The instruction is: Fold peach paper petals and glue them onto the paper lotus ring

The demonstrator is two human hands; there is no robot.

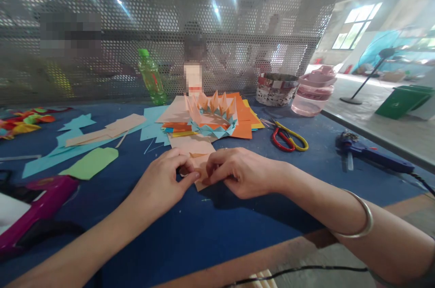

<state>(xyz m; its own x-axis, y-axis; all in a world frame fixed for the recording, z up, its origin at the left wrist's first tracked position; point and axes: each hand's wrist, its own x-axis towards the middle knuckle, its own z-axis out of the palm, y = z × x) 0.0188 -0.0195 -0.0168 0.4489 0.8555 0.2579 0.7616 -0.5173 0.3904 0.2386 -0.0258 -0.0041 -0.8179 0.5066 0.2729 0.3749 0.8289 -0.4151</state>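
Both of my hands pinch one small folded piece of peach paper (200, 171) on the blue table (190, 233). My left hand (163, 183) grips its left side with thumb and forefinger. My right hand (239, 172), a silver bangle (363, 220) on its wrist, has fingers curled over its right side. Just beyond lies a peach sheet (192, 144). Behind that stands a folded paper flower (213, 115) with orange and peach points and a light blue base, on a stack of coloured sheets (245, 120).
Red and yellow scissors (288, 138) lie right of the flower, a blue glue gun (367, 152) further right. A magenta glue gun (37, 208) sits at left, near green paper (90, 163) and blue offcuts (74, 136). A green bottle (151, 77), woven basket (276, 89) and pink jar (312, 95) stand by the mesh screen.
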